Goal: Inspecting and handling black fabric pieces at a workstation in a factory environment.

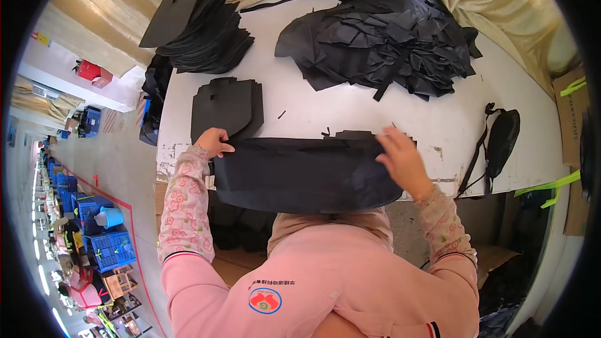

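**Black cloth panel laid across the near edge of a white table**

Smooth, faintly sheened fabric is formed into a wide, long panel, its far edge nearly straight and its near edge bowed, with soft creases at the right. Beyond its far edge, notched dark layers are partly exposed. The panel is placed directly before the body, between the two hands. Its far left corner is touched by the left hand, thumb laid on top and fingers bent; whether the cloth is pinched cannot be told. The right hand is held open over the right end, fingers loosely extended, nothing grasped. Flat, matte sheets are piled in a small stack and a taller, fanned stack at the far left; a crumpled fabric heap is spread at the far right.
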The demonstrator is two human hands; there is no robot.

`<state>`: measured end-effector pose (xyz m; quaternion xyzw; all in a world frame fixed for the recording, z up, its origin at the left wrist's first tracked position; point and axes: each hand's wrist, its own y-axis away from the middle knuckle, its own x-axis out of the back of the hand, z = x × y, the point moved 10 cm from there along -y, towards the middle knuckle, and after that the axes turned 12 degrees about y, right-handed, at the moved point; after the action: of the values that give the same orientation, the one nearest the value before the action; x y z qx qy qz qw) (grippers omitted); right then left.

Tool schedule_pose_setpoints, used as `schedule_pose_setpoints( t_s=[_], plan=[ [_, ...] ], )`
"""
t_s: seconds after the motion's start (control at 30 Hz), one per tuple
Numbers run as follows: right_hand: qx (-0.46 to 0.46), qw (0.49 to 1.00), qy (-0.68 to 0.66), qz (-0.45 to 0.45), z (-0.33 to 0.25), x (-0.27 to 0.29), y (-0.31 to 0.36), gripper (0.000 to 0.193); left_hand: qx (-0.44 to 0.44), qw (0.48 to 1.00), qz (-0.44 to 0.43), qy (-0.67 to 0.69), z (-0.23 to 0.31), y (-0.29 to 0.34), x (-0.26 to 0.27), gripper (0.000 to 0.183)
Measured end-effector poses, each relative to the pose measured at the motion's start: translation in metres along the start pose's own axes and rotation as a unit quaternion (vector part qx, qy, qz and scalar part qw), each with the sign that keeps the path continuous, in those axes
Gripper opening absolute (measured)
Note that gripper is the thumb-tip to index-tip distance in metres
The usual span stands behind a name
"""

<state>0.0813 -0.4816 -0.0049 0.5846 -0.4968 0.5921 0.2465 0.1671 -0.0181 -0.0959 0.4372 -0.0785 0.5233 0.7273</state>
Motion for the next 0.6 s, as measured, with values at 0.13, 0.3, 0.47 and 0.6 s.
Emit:
schedule_pose_setpoints(
  t_s=[0.13,0.3,0.47,0.6],
  plan=[
    [0.138,0.988,-0.054,-0.042,-0.068,-0.009,0.006,0.063,0.007,1.0,-0.006,0.01,0.003,0.002,-0.006,0.031],
    [0.064,0.998,-0.012,-0.02,-0.051,-0.03,0.001,0.063,0.022,1.0,-0.004,0.008,0.002,0.009,0.002,0.03],
    [-0.002,1.0,0.0,0.026,-0.026,-0.031,-0.007,0.04,-0.063,0.996,0.019,0.056,0.013,0.025,0.011,0.036],
    [0.003,1.0,-0.014,0.025,-0.024,-0.032,-0.005,0.032,-0.029,0.977,-0.034,0.207,0.021,0.04,0.015,0.036]
  ],
)
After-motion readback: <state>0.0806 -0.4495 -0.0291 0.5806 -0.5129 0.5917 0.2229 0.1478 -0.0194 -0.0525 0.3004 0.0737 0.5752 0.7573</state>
